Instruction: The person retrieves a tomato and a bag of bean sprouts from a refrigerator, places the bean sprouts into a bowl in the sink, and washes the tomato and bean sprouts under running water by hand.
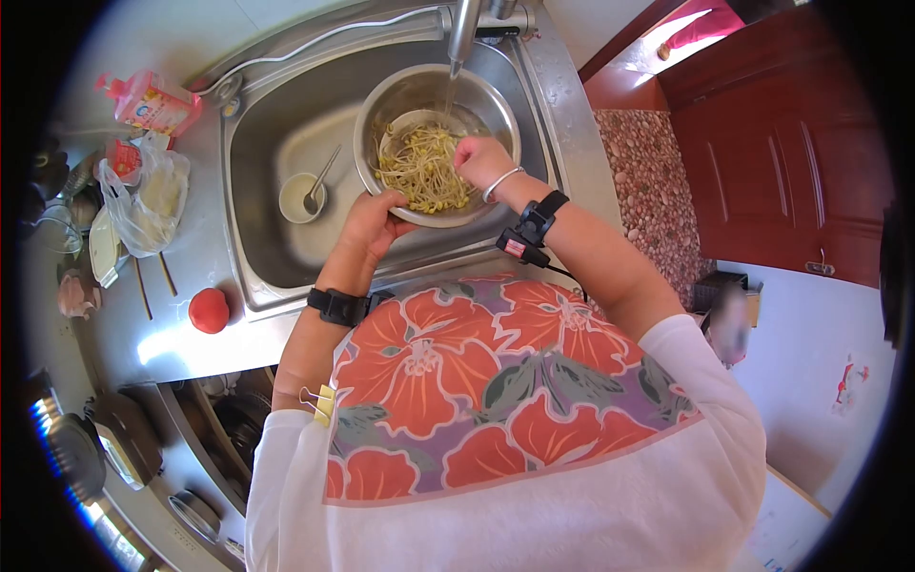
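A round metal bowl (369, 164) stands in the sink, with bean sprouts (424, 164) heaped inside it. Water runs into it from the faucet (461, 40). My left hand (375, 223) grips the bowl's near-left rim, thumb on the edge and fingers underneath. At the right edge of the sprouts, inside the bowl, is my right hand (485, 165) with its fingers curled together. Whatever those fingertips may hold is hidden. A small white bowl (291, 202) with a spoon (322, 179) in it sits to the left on the sink floor.
The metal sink (250, 214) surrounds both bowls. On the left counter are a red tomato (209, 311), a pair of chopsticks (143, 289), a plastic bag (155, 205) and a pink soap bottle (157, 102). A dark red door (777, 157) stands at the right.
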Tool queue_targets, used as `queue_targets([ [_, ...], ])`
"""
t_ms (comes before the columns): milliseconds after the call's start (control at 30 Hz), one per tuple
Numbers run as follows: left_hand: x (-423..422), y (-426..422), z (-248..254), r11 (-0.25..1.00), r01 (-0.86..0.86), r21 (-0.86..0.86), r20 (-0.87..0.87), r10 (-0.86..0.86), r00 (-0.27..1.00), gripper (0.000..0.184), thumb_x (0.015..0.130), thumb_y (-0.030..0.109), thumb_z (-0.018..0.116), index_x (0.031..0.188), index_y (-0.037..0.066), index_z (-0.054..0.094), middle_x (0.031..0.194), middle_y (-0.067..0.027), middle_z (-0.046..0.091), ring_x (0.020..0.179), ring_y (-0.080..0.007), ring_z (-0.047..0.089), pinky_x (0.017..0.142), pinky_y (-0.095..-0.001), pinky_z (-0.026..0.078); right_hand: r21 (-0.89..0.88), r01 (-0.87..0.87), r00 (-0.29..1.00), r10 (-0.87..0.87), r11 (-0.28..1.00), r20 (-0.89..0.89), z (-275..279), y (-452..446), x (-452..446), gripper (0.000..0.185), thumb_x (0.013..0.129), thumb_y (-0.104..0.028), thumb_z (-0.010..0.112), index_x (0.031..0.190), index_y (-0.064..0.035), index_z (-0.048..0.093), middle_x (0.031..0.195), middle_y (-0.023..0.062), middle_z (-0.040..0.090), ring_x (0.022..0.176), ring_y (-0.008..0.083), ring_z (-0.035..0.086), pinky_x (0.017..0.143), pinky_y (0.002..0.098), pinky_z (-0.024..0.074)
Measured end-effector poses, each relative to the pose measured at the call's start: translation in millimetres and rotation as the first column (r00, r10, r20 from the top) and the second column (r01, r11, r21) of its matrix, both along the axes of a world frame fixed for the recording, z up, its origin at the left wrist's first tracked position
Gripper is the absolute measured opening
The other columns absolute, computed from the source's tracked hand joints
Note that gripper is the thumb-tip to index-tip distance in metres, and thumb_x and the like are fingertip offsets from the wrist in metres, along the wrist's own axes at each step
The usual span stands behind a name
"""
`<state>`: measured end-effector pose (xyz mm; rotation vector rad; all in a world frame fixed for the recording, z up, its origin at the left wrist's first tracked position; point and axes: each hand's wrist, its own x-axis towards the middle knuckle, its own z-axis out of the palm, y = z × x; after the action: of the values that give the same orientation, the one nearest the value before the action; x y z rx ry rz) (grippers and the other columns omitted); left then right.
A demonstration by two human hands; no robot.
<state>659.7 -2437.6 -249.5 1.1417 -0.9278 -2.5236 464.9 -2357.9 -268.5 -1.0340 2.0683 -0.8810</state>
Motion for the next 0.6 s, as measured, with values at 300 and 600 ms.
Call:
queue_targets([
  [300, 3.3, 2.0, -0.2, 0.999, -0.031, 0.039, -0.011, 0.031, 0.999, 0.03, 0.075, 0.003, 0.051, 0.103, -0.007, 0.049, 0.098, -0.0171, 0.058, 0.082, -0.0276, 0.062, 0.069, -0.0396, 0.055, -0.176, 0.165, 0.896, -0.073, 0.97, 0.437, 15.0, -0.8, -14.9, 0.011, 0.074, 0.002, 0.053, 0.08, 0.0008, 0.063, 0.068, 0.0064, 0.063, 0.061, 0.0107, 0.06, 0.056, 0.0207, 0.0477],
  [600, 11.1, -1.5, -6.6, 0.995, -0.092, 0.034, -0.013, 0.092, 0.996, 0.034, 0.074, 0.001, 0.052, 0.107, -0.006, 0.046, 0.101, -0.0174, 0.056, 0.089, -0.0289, 0.059, 0.073, -0.0404, 0.054, -0.192, 0.069, 0.551, 0.123, 0.979, 0.826, 56.1, 35.0, -47.8, 0.015, 0.079, -0.003, 0.056, 0.093, 0.0028, 0.058, 0.092, 0.0141, 0.061, 0.081, 0.0215, 0.062, 0.073, 0.0315, 0.0509],
])
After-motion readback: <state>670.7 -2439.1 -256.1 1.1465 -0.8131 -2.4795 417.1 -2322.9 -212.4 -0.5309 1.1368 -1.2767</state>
